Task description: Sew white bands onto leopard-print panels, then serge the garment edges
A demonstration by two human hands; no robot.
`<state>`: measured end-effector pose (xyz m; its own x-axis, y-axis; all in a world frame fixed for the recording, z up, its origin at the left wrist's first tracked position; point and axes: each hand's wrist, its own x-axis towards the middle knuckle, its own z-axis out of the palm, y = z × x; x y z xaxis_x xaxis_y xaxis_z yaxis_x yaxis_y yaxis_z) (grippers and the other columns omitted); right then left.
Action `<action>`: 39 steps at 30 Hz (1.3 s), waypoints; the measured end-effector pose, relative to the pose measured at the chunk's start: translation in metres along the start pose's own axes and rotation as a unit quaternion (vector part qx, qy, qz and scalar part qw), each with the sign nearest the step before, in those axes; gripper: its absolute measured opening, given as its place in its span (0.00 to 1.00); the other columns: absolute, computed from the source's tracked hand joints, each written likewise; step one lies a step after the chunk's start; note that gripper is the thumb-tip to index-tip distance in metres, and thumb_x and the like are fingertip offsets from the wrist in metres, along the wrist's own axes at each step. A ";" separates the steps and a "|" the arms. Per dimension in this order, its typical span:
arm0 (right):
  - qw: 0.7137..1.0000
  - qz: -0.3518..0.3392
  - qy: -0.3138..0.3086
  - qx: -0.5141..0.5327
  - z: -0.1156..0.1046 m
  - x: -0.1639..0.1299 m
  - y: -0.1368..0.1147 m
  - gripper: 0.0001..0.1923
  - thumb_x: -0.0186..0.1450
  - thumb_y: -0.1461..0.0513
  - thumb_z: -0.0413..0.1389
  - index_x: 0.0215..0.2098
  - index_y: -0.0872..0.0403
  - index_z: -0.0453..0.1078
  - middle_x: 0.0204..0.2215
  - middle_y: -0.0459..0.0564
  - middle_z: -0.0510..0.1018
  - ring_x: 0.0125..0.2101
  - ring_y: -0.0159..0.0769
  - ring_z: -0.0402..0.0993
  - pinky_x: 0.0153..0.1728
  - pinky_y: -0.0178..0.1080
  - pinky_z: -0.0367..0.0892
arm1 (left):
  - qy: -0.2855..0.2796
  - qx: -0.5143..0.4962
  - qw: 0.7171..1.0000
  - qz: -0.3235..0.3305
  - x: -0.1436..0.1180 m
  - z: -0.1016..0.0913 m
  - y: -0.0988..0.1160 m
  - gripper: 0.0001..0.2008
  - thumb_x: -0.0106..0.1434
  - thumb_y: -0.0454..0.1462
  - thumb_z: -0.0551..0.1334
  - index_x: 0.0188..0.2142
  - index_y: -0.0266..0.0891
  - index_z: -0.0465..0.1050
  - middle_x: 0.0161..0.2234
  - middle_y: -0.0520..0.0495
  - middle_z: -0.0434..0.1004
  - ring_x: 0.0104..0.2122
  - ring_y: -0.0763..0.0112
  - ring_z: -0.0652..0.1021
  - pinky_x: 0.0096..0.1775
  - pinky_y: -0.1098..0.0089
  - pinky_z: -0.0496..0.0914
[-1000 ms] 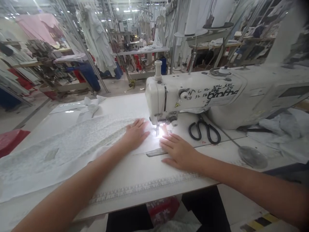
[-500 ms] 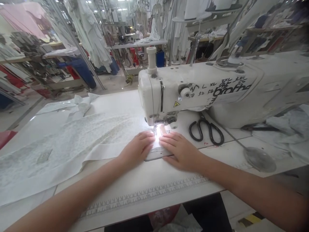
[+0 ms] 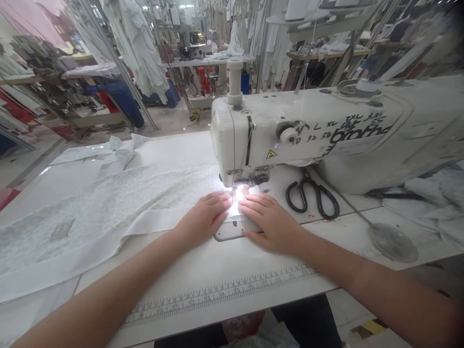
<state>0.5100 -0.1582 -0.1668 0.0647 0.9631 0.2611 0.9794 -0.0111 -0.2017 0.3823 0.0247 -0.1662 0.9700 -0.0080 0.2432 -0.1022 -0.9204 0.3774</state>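
Note:
Beside the lit needle area of a white sewing machine (image 3: 253, 140), my left hand (image 3: 203, 216) lies flat with its fingers stretched out on pale patterned fabric (image 3: 119, 198). My right hand (image 3: 273, 223) rests flat on the other side of the needle, fingers a little spread, its fingertips at the fabric's near edge. Neither hand grips anything that I can see. The metal plate (image 3: 229, 233) shows between and below the hands. Glare and fingers hide the exact stitching spot. The fabric spreads leftward over the table with a plain white border along its near side.
Black-handled scissors (image 3: 313, 195) lie right of the machine head. A round flat disc on a rod (image 3: 393, 242) sits further right, near more bunched fabric (image 3: 435, 203). A printed ruler strip (image 3: 221, 297) runs along the table's front. Small fabric pieces (image 3: 116, 150) lie at the far left.
The fabric edge has slid away from me toward the needle, baring more of the metal plate. Both hands stay flat beside the needle. The camera view has shifted slightly.

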 end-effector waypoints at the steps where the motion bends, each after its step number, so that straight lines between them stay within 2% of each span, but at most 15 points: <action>1: 1.000 0.002 -0.002 0.000 0.000 0.000 0.000 0.25 0.64 0.55 0.48 0.57 0.57 0.58 0.55 0.53 0.64 0.57 0.44 0.52 0.58 0.51 0.48 | -0.002 0.002 1.000 -0.001 0.000 0.000 0.000 0.16 0.65 0.37 0.49 0.51 0.40 0.65 0.52 0.48 0.67 0.56 0.65 0.62 0.56 0.58 0.59; 8: 1.000 0.002 0.002 -0.001 0.001 -0.001 0.001 0.25 0.64 0.55 0.48 0.57 0.58 0.58 0.55 0.53 0.64 0.57 0.45 0.53 0.58 0.51 0.50 | 0.001 0.013 1.000 0.008 0.001 0.000 0.001 0.16 0.65 0.37 0.49 0.51 0.39 0.65 0.52 0.47 0.67 0.56 0.64 0.62 0.56 0.58 0.59; 15: 0.998 -0.064 0.022 0.006 -0.002 -0.013 -0.003 0.25 0.64 0.55 0.48 0.54 0.63 0.61 0.52 0.58 0.67 0.54 0.46 0.57 0.55 0.50 0.55 | -0.034 0.000 0.998 0.059 -0.006 -0.006 0.003 0.16 0.65 0.38 0.50 0.51 0.42 0.65 0.52 0.47 0.67 0.55 0.65 0.63 0.55 0.59 0.60; 21: 0.998 -0.052 0.025 0.004 0.001 -0.010 -0.004 0.25 0.64 0.55 0.48 0.55 0.60 0.59 0.53 0.58 0.66 0.54 0.48 0.56 0.54 0.52 0.55 | -0.044 0.008 0.997 0.065 0.001 -0.010 -0.008 0.16 0.64 0.39 0.51 0.51 0.43 0.65 0.53 0.47 0.66 0.55 0.63 0.63 0.56 0.58 0.59; 24: 0.999 -0.030 0.031 -0.002 -0.001 -0.009 -0.001 0.22 0.64 0.57 0.48 0.54 0.59 0.60 0.52 0.57 0.67 0.54 0.47 0.57 0.53 0.50 0.57 | -0.038 0.021 0.998 0.053 0.010 -0.013 -0.016 0.16 0.64 0.40 0.51 0.50 0.43 0.66 0.53 0.47 0.66 0.53 0.64 0.64 0.54 0.59 0.60; 27: 0.996 0.035 0.074 -0.027 -0.015 -0.018 0.009 0.15 0.65 0.59 0.46 0.47 0.58 0.64 0.45 0.57 0.71 0.47 0.45 0.65 0.47 0.47 0.63 | -0.037 0.021 0.998 0.037 0.018 -0.017 -0.021 0.16 0.65 0.41 0.50 0.49 0.42 0.67 0.49 0.47 0.69 0.50 0.65 0.67 0.51 0.62 0.63; 29: 0.982 0.151 0.100 -0.059 -0.029 -0.031 0.020 0.14 0.65 0.58 0.45 0.42 0.57 0.65 0.39 0.57 0.73 0.38 0.45 0.70 0.37 0.45 0.68 | -0.042 0.014 0.998 0.037 0.020 -0.020 -0.023 0.16 0.65 0.40 0.48 0.48 0.42 0.67 0.46 0.47 0.70 0.48 0.66 0.68 0.50 0.63 0.63; 32: 0.928 0.337 0.079 -0.137 -0.048 -0.051 0.042 0.18 0.63 0.52 0.47 0.41 0.59 0.63 0.35 0.60 0.72 0.30 0.46 0.70 0.27 0.43 0.66 | -0.025 0.004 1.000 0.017 0.023 -0.020 -0.023 0.17 0.67 0.39 0.45 0.45 0.41 0.69 0.43 0.47 0.72 0.45 0.66 0.70 0.48 0.62 0.64; 34: 0.910 0.377 0.041 -0.170 -0.053 -0.060 0.055 0.22 0.62 0.51 0.48 0.43 0.62 0.62 0.36 0.64 0.70 0.32 0.50 0.70 0.28 0.44 0.66 | -0.018 0.019 0.999 -0.024 0.029 -0.018 -0.023 0.18 0.67 0.38 0.44 0.39 0.38 0.71 0.39 0.44 0.73 0.43 0.64 0.71 0.46 0.62 0.66; 36: 0.911 0.380 0.006 -0.162 -0.053 -0.065 0.065 0.21 0.62 0.52 0.48 0.42 0.63 0.62 0.34 0.65 0.70 0.34 0.51 0.70 0.30 0.44 0.65 | -0.032 0.040 0.997 -0.060 0.039 -0.017 -0.023 0.17 0.65 0.38 0.46 0.32 0.37 0.72 0.35 0.42 0.73 0.42 0.60 0.71 0.43 0.61 0.67; 39: 0.901 0.411 -0.028 -0.135 -0.049 -0.069 0.074 0.17 0.58 0.51 0.50 0.34 0.58 0.63 0.28 0.58 0.70 0.28 0.47 0.70 0.24 0.42 0.64 | -0.059 0.045 0.995 -0.065 0.056 -0.020 -0.027 0.11 0.61 0.36 0.52 0.32 0.37 0.73 0.35 0.42 0.74 0.43 0.57 0.71 0.44 0.60 0.67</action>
<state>0.5874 -0.2389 -0.1538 0.7869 0.6121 0.0784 0.6168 -0.7845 -0.0650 0.4352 0.0565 -0.1452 0.9934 0.0722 0.0896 0.0405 -0.9482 0.3150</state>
